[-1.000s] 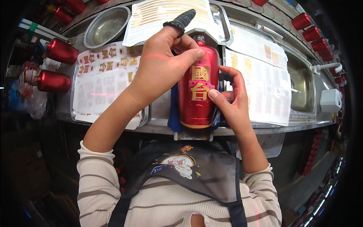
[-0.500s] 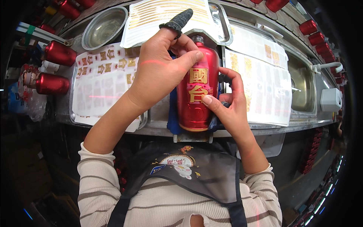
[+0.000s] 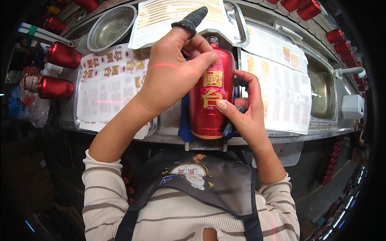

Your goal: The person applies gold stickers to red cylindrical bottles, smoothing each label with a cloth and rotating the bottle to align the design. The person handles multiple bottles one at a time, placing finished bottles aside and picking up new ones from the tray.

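A red metallic bottle (image 3: 204,119) with raised gold characters lies in front of me, its dark neck pointing away, on a stand with blue cloth. My left hand (image 3: 173,70) is over its upper left part. That thumb meets the bottle above the upper gold character (image 3: 212,78), the other fingers are curled, and a black finger cot (image 3: 192,21) covers one raised finger. Whether something thin is pinched there is hidden. My right hand (image 3: 248,110) grips the bottle's lower right side, thumb beside the lower gold character (image 3: 211,99), fingers, some dark-covered, along the edge.
Left, a metal tray (image 3: 77,108) bears gold-character decal sheets (image 3: 106,90). Beyond it stands a metal bowl (image 3: 93,34). Gold-striped sheets (image 3: 181,18) lie ahead; more decal sheets (image 3: 281,96) lie right, before a sink (image 3: 325,90). Red bottles (image 3: 56,88) flank the bench.
Both hands keep nearly the same places on the bottle. The pinkish sheen around the gold characters has faded, and the view has shifted slightly.
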{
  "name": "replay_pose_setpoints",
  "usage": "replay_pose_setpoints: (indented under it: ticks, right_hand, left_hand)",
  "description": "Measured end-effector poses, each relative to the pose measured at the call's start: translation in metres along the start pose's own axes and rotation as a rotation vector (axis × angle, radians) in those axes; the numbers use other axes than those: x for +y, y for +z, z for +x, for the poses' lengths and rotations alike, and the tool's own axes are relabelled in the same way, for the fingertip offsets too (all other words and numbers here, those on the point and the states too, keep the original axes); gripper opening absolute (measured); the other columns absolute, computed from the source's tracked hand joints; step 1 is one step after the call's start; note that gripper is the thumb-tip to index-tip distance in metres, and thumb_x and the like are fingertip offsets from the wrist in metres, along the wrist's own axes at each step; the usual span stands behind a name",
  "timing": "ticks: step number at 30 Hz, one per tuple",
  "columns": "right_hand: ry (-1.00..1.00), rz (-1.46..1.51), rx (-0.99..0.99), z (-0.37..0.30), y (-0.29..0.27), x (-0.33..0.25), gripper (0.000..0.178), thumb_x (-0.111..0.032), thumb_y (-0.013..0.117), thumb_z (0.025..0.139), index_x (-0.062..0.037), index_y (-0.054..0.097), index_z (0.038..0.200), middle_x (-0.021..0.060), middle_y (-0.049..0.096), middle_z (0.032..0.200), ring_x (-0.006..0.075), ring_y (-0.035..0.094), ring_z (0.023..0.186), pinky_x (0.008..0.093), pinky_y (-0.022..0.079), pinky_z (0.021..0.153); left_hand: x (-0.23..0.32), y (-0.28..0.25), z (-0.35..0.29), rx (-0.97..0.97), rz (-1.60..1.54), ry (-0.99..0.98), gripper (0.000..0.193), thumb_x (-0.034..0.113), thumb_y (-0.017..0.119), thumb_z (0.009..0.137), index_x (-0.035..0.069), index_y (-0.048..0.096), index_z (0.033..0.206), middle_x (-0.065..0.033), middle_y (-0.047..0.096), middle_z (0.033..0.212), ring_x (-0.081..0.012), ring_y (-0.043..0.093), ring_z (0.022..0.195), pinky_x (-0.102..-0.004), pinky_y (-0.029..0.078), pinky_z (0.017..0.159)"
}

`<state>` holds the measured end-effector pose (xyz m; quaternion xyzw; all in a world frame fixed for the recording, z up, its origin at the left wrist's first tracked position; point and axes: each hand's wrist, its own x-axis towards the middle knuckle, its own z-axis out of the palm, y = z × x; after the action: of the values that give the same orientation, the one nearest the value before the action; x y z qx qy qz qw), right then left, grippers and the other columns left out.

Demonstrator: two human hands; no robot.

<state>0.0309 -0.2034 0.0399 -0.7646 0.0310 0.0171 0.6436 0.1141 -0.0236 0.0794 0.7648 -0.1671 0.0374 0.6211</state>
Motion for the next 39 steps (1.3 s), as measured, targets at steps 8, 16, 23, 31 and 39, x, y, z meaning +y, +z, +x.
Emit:
replay_pose_setpoints:
  ticks: [8, 16, 23, 31, 39]
  right_hand:
    - [0.026, 0.003, -0.016, 0.001, -0.001, -0.001, 0.079, -0.034, 0.082, 0.075, 0.0004, 0.045, 0.136, 0.0140, 0.052, 0.127, 0.0172, 0.053, 0.111, 0.0267, 0.047, 0.079]
    - [0.045, 0.178, -0.015, 0.006, -0.007, -0.006, 0.070, -0.024, 0.077, 0.084, 0.0006, 0.041, 0.139, 0.0175, 0.051, 0.128, 0.0128, 0.068, 0.082, 0.0203, 0.052, 0.063]
    - [0.022, 0.120, -0.042, 0.006, 0.001, -0.010, 0.074, -0.020, 0.079, 0.082, 0.0009, 0.038, 0.140, 0.0188, 0.051, 0.129, 0.0133, 0.069, 0.081, 0.0211, 0.054, 0.063]
    - [0.000, 0.111, -0.019, 0.015, -0.004, -0.012, 0.070, -0.020, 0.078, 0.083, 0.0002, 0.040, 0.138, 0.0147, 0.059, 0.118, 0.0088, 0.066, 0.075, 0.0191, 0.049, 0.059]
    - [-0.026, 0.088, 0.031, 0.060, 0.010, -0.032, 0.054, -0.018, 0.078, 0.083, -0.0002, 0.052, 0.127, 0.0128, 0.064, 0.110, 0.0066, 0.063, 0.071, 0.0190, 0.049, 0.062]
  left_hand:
    - [-0.009, -0.003, 0.001, 0.098, -0.074, -0.050, 0.018, 0.005, 0.074, 0.083, -0.002, 0.063, 0.095, -0.0015, 0.067, 0.081, -0.0073, 0.059, 0.070, -0.0246, 0.050, 0.066]
    - [-0.016, 0.000, -0.065, -0.013, -0.429, -0.302, 0.086, 0.018, 0.079, 0.085, -0.011, 0.027, 0.147, -0.0234, 0.039, 0.149, -0.0292, 0.039, 0.140, -0.0392, 0.033, 0.115]
    - [-0.022, 0.008, -0.078, -0.021, -0.479, -0.298, 0.087, 0.014, 0.078, 0.085, -0.010, 0.024, 0.150, -0.0217, 0.039, 0.150, -0.0277, 0.038, 0.141, -0.0382, 0.031, 0.117]
    - [-0.020, 0.002, -0.074, -0.103, -0.461, -0.315, 0.090, 0.003, 0.072, 0.086, -0.007, 0.014, 0.154, -0.0216, 0.026, 0.158, -0.0275, 0.027, 0.147, -0.0401, 0.023, 0.120]
    - [-0.014, 0.009, -0.071, -0.085, -0.470, -0.368, 0.092, 0.003, 0.073, 0.084, -0.006, 0.014, 0.154, -0.0207, 0.029, 0.156, -0.0266, 0.029, 0.146, -0.0394, 0.025, 0.120]
